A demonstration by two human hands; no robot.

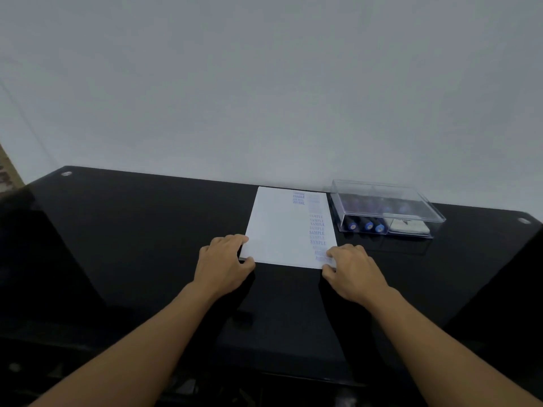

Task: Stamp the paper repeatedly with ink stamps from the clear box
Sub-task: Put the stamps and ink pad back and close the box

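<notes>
A white sheet of paper (279, 227) lies on the black glass table (132, 230), with a column of blue stamped words down its right side. My left hand (223, 261) pinches the sheet's near left corner. My right hand (354, 271) pinches the near right corner, over the lowest stamp marks. To the right of the paper stands the clear box (385, 208) with its lid closed. Inside it lie several dark stamps with blue ends (365, 224) and a white ink pad (410, 226).
The table's far edge meets a plain pale wall (264, 83). Metal fittings sit at the far left corner (66, 173) and far right corner (524, 220) of the glass. Dark bare tabletop stretches to the left of the paper.
</notes>
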